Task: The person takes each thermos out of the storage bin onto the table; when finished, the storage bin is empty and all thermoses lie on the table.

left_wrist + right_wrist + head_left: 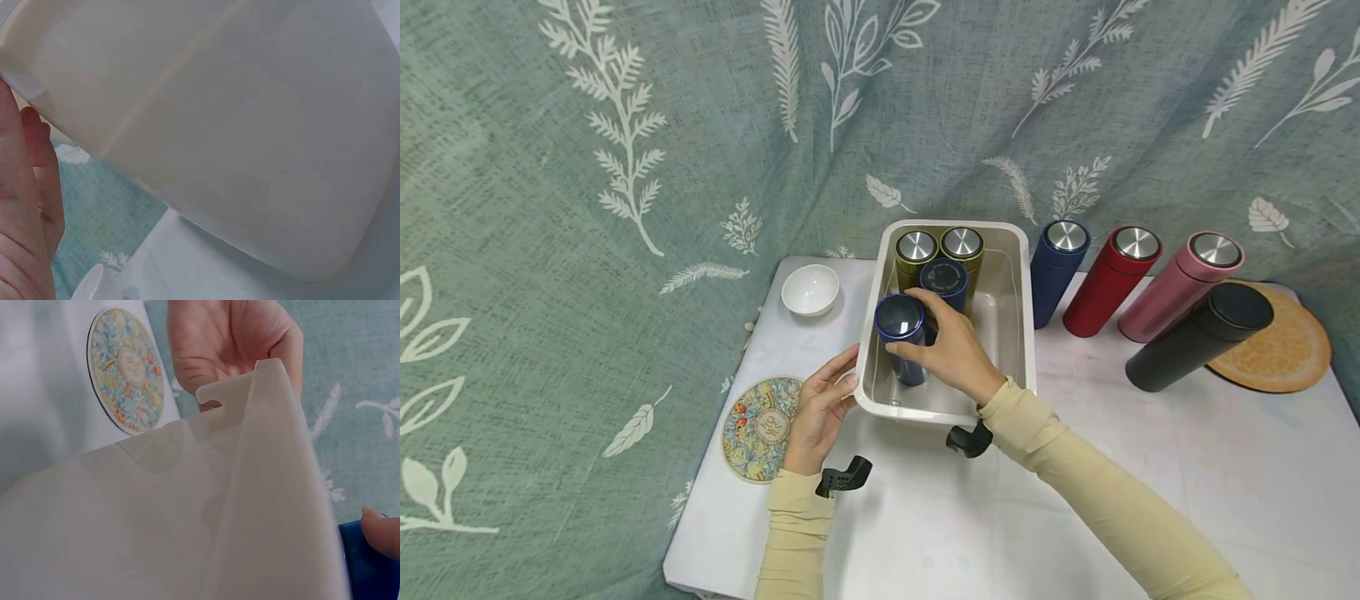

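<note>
Right hand (951,343) pinches near-left blue flask (898,321); left hand (822,408), fingers extended, touches bin (917,412). Advise: keep flask vertical.

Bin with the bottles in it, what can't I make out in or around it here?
Head view: the lower part of the rear blue bottle, hidden by the right hand; its lid print is too small to read.
Right wrist view: most of the held blue bottle, hidden by the bin's wall and cut off by the picture's edge.
Left wrist view: part of the white bowl, cut off by the bottom edge.
</note>
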Available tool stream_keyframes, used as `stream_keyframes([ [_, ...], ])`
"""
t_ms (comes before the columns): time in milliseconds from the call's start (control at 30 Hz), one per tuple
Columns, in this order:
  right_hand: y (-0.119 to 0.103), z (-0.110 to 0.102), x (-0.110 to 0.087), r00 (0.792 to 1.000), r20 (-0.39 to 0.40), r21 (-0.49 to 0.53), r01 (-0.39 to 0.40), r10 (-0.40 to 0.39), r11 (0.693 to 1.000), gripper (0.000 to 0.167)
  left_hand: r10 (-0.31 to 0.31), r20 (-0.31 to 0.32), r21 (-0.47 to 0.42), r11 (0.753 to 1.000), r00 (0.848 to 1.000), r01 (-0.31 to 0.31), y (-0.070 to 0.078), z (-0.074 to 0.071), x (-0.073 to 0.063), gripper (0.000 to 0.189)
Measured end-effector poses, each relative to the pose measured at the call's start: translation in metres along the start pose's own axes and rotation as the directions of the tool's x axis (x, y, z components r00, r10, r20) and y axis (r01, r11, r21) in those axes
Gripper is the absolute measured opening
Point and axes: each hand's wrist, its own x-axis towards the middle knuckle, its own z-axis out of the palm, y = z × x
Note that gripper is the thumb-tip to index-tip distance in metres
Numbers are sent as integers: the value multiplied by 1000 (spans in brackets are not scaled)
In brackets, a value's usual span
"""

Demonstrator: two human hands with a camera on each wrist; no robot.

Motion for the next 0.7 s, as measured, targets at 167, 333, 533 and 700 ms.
stream_keyframes([
  [167,-1,1,-1,1000,-6,24,-14,15,1000,79,2,0,7,1000,1000,-2,1,0,-1,56],
  [333,0,1,-3,1000,-10,-8,-26,26,1000,85,0,-3,8,1000,1000,0,1,1,-1,56],
  [533,4,0,-5,1000,5,-77,-14,14,997,82,6,-5,6,1000,1000,-6,0,1,-1,55],
  [700,3,-1,-6,1000,17,-28,-6,7,1000,78,11,-2,-1,1000,1000,-11,0,0,-1,55],
])
